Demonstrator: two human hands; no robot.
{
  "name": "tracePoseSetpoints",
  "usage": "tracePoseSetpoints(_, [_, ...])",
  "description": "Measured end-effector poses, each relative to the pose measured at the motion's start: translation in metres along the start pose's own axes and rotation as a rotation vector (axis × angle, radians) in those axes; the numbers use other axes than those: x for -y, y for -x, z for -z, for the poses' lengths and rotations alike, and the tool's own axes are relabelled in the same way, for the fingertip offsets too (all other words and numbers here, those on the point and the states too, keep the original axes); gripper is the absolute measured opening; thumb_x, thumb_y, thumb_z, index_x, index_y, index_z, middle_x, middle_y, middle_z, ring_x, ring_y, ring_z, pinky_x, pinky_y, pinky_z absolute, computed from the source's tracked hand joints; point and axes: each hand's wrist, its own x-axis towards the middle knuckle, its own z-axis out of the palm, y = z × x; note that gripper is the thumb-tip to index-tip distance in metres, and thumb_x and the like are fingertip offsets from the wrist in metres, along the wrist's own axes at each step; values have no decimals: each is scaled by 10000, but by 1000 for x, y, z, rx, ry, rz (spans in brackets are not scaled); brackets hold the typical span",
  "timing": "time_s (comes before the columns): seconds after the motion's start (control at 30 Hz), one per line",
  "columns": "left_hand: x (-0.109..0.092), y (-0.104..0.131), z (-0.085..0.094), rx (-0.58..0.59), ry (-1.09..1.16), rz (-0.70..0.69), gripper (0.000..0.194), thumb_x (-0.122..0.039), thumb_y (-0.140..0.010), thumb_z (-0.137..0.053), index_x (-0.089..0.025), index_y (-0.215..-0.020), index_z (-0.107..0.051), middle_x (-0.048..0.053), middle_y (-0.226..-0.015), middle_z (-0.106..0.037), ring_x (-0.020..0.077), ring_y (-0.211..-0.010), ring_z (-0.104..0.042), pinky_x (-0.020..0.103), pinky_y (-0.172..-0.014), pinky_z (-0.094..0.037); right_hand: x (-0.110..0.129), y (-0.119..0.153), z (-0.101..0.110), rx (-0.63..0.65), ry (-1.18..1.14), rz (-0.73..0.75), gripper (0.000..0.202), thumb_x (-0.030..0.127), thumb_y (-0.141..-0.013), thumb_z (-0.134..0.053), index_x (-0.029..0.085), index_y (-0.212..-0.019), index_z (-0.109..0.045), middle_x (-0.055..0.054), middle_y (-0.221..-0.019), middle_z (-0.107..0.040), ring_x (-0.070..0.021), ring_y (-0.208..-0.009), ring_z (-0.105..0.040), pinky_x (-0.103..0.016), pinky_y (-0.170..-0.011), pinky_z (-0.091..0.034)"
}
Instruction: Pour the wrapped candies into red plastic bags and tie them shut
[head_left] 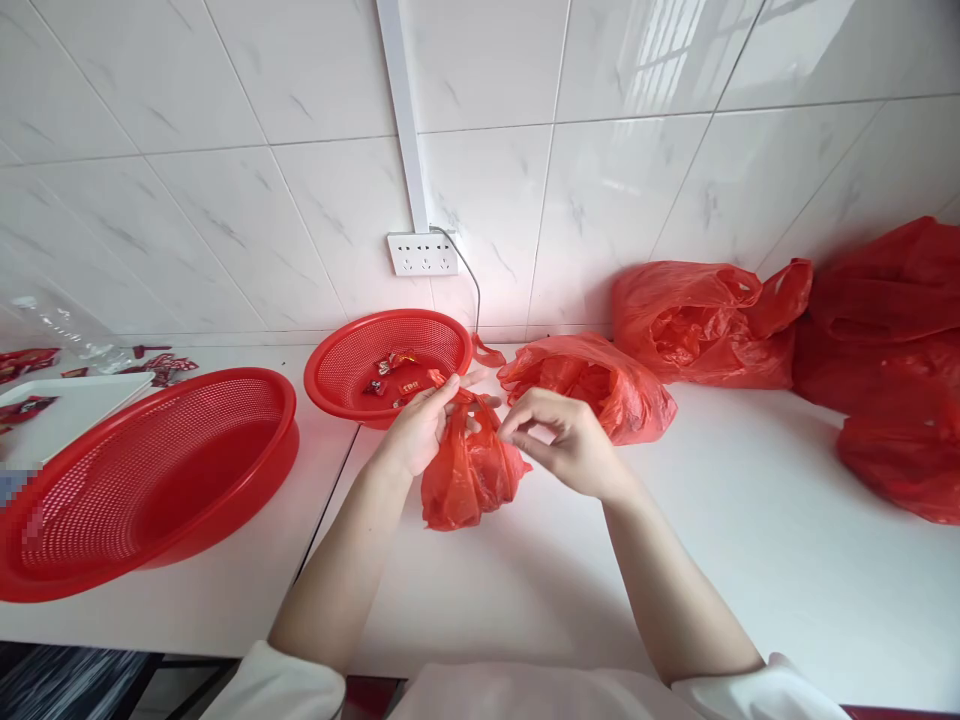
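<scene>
A small, filled red plastic bag [471, 480] hangs in front of me, a little above the white table; what is inside does not show clearly. Its gathered top and handles are in my left hand [421, 428], which is closed around them with the thumb on top. From the other side, my right hand [564, 438] is closed in a pinch at the bag's upper right edge. Behind my left hand stands a round red basket [337, 385] with several small wrapped pieces [397, 362] at its bottom.
A larger red basket [247, 530] stands at left, beside a white tray [97, 390] and a clear bottle [82, 335]. Several red plastic bags [630, 390] line the right side and back of the white table [720, 530]. A socket panel [422, 254] is on the tiled wall.
</scene>
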Motion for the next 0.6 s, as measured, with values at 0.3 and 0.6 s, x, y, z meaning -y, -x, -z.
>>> tracePoseSetpoints(0.3, [-12, 23, -1, 58, -758, -299, 338, -420, -930, -439, -181, -951, -676, 10, -671, -580, 125, -560, -587, 251, -569, -487, -25, -6, -20, -112, -117, -167, 233, 427, -884, -569, 209, -826, -627, -42, -899, -603, -167, -861, -583, -306, -740, -504])
tracePoseSetpoints(0.6, [-4, 30, 0, 259, -929, -678, 331, -281, -966, -365, -171, -857, -658, 69, -852, -648, 174, -830, -594, 328, -822, -475, -33, -17, -36, 3, -521, -279, 328, 467, -874, -568, 231, -1079, -665, -48, -1011, -665, -175, -915, -609, -359, -871, -483])
